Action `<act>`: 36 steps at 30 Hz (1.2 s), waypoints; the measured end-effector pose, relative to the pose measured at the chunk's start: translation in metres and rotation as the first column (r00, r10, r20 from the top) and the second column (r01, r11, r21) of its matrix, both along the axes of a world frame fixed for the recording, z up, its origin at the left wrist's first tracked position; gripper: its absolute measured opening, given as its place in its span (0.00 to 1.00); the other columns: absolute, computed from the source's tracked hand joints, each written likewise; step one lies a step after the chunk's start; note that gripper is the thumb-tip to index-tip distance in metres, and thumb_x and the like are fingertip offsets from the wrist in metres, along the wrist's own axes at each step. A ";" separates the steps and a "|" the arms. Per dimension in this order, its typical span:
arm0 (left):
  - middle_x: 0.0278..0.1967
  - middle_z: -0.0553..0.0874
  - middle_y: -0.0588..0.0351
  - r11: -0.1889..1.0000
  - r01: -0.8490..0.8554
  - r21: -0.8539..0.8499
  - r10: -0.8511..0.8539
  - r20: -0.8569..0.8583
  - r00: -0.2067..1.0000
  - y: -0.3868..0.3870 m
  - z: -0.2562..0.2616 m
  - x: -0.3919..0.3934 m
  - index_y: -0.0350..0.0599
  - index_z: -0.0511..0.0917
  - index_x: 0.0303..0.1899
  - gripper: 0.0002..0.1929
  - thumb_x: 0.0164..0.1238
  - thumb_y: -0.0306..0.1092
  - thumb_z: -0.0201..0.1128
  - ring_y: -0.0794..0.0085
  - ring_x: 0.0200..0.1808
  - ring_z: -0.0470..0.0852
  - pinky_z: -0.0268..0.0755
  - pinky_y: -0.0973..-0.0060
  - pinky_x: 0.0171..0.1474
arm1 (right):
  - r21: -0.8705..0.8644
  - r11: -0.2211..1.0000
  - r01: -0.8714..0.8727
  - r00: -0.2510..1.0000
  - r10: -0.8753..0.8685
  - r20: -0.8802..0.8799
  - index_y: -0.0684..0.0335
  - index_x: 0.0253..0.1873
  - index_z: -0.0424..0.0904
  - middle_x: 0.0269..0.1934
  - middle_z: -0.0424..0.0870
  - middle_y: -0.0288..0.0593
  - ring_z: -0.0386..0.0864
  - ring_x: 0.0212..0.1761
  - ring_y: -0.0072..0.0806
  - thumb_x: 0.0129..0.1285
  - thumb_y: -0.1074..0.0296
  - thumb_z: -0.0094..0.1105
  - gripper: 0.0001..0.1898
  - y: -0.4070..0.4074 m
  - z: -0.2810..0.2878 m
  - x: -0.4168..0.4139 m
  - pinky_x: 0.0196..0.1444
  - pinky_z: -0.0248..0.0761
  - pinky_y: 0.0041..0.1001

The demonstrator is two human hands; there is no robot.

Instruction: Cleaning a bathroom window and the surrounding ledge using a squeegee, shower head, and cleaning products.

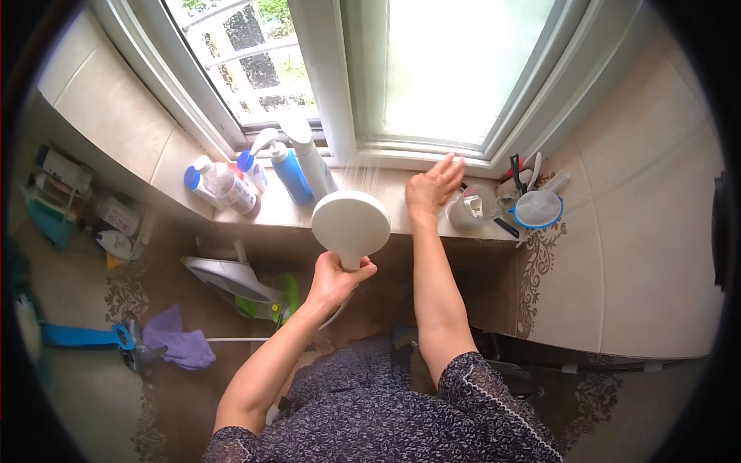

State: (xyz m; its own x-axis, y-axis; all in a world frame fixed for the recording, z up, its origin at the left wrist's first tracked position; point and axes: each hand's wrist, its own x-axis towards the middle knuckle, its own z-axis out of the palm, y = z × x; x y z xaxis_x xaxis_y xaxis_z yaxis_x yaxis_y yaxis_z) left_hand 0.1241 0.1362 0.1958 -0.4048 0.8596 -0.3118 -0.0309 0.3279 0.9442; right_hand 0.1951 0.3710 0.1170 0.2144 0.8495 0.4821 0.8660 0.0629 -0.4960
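My left hand (337, 282) grips the handle of a white hand shower head (351, 224), its broad round back facing up. Thin streams of water (362, 172) leave it towards the window's lower frame and the tiled sill (389, 202). My right hand (435, 186) rests back up at the sill, fingers stretched out to the lower rail of the window frame (422, 151). Its palm side is hidden. Just right of it stands a clear plastic cup (468, 208) with small items inside.
Left on the sill stand a blue pump bottle (292, 172), a white bottle (315, 165) and a clear bottle (231, 188). A blue-rimmed strainer (538, 208) sits at the right end. Below left are a purple cloth (178, 338) over a tap (134, 347) and a white-and-green plastic object (237, 280).
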 end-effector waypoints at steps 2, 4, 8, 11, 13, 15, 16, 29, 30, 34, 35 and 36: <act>0.27 0.82 0.62 1.000 -0.004 0.004 0.004 -0.003 1.000 0.000 0.000 0.001 0.38 0.82 0.31 0.05 0.56 0.23 0.71 0.82 0.30 0.78 0.70 0.81 0.35 | -0.028 0.987 -0.157 0.987 0.156 -0.031 0.72 0.71 0.59 0.75 0.49 0.62 0.55 0.74 0.53 0.54 0.73 0.56 0.36 -0.011 -0.005 -0.021 0.74 0.49 0.45; 0.27 0.83 0.62 1.000 0.013 0.006 -0.013 -0.015 1.000 0.002 0.000 0.001 0.38 0.82 0.31 0.04 0.56 0.23 0.71 0.82 0.30 0.78 0.70 0.81 0.35 | -0.004 0.858 -0.513 0.856 0.511 -0.080 0.73 0.70 0.60 0.75 0.49 0.64 0.58 0.73 0.54 0.52 0.78 0.54 0.36 -0.025 -0.016 -0.037 0.72 0.56 0.43; 0.28 0.84 0.62 1.000 0.015 0.008 -0.015 0.000 1.000 0.003 0.002 0.002 0.38 0.83 0.30 0.04 0.56 0.24 0.72 0.82 0.30 0.78 0.71 0.81 0.35 | 0.044 0.749 -0.661 0.739 0.659 -0.140 0.74 0.69 0.60 0.72 0.55 0.65 0.64 0.69 0.56 0.55 0.79 0.53 0.34 -0.030 -0.008 -0.019 0.66 0.66 0.42; 0.28 0.84 0.61 0.999 0.034 0.000 -0.034 -0.048 0.998 0.001 0.002 0.004 0.38 0.83 0.31 0.05 0.56 0.24 0.72 0.82 0.30 0.79 0.71 0.80 0.35 | 0.365 0.869 -0.335 0.867 0.435 -0.241 0.73 0.74 0.51 0.74 0.50 0.64 0.53 0.76 0.54 0.61 0.77 0.52 0.36 0.000 0.042 0.010 0.75 0.50 0.42; 0.28 0.85 0.61 0.999 0.049 -0.005 -0.050 -0.057 0.997 0.001 0.003 0.005 0.37 0.83 0.31 0.05 0.57 0.25 0.72 0.81 0.31 0.80 0.72 0.81 0.36 | 0.443 0.854 -0.273 0.865 0.419 -0.275 0.72 0.75 0.47 0.75 0.48 0.63 0.50 0.77 0.53 0.61 0.77 0.52 0.38 0.027 0.074 0.025 0.77 0.47 0.42; 0.30 0.85 0.60 0.998 0.057 -0.009 -0.057 -0.017 0.998 0.002 0.006 0.006 0.37 0.83 0.33 0.06 0.56 0.26 0.72 0.80 0.33 0.81 0.74 0.79 0.38 | 0.465 0.867 -0.179 0.934 0.298 -0.197 0.73 0.76 0.41 0.76 0.43 0.64 0.46 0.78 0.54 0.61 0.77 0.52 0.40 0.037 0.087 0.026 0.78 0.46 0.41; 0.31 0.86 0.58 0.997 0.070 -0.026 -0.070 -0.004 0.998 0.002 0.008 0.007 0.37 0.83 0.34 0.07 0.56 0.27 0.72 0.79 0.35 0.82 0.75 0.77 0.41 | 0.447 0.882 -0.147 0.956 0.243 -0.166 0.72 0.76 0.41 0.76 0.43 0.64 0.46 0.78 0.55 0.60 0.78 0.52 0.41 0.033 0.085 0.020 0.78 0.45 0.41; 0.35 0.87 0.60 0.939 0.297 0.172 -0.295 -0.040 0.955 0.023 0.028 0.025 0.38 0.84 0.41 0.09 0.58 0.21 0.71 0.79 0.40 0.83 0.77 0.78 0.46 | 0.359 0.871 -0.336 0.494 0.487 -0.720 0.61 0.76 0.49 0.76 0.49 0.55 0.46 0.78 0.48 0.68 0.61 0.47 0.34 0.033 0.037 -0.006 0.78 0.43 0.44; 0.35 0.87 0.60 0.934 0.306 0.187 -0.301 -0.055 0.952 0.024 0.027 0.028 0.37 0.84 0.41 0.09 0.58 0.21 0.71 0.79 0.39 0.83 0.77 0.78 0.46 | 0.308 0.800 -0.515 0.536 0.581 -0.612 0.61 0.76 0.50 0.76 0.49 0.53 0.46 0.78 0.46 0.71 0.56 0.41 0.32 0.014 0.024 -0.009 0.78 0.43 0.43; 0.35 0.87 0.60 0.952 0.257 0.166 -0.245 -0.088 0.965 0.022 0.025 0.028 0.37 0.83 0.40 0.08 0.59 0.20 0.70 0.79 0.39 0.83 0.77 0.79 0.46 | 0.095 0.526 -0.845 0.516 0.849 -0.112 0.60 0.75 0.56 0.77 0.50 0.47 0.49 0.77 0.42 0.74 0.52 0.34 0.29 -0.005 0.003 -0.016 0.77 0.45 0.41; 0.35 0.87 0.60 0.947 0.256 0.193 -0.245 -0.081 0.966 0.024 0.025 0.024 0.37 0.83 0.40 0.08 0.59 0.20 0.70 0.79 0.39 0.83 0.77 0.79 0.46 | 0.135 0.594 -0.793 0.583 0.804 -0.117 0.57 0.73 0.60 0.77 0.52 0.46 0.51 0.76 0.43 0.70 0.60 0.41 0.27 0.001 0.005 -0.014 0.76 0.49 0.41; 0.35 0.87 0.60 0.956 0.207 0.206 -0.199 -0.060 0.978 0.026 0.024 0.021 0.36 0.84 0.39 0.08 0.58 0.20 0.70 0.79 0.39 0.83 0.77 0.78 0.45 | 0.262 0.681 -0.683 0.704 0.710 -0.012 0.54 0.71 0.65 0.76 0.54 0.44 0.53 0.75 0.43 0.66 0.68 0.48 0.27 0.011 0.009 -0.013 0.74 0.53 0.42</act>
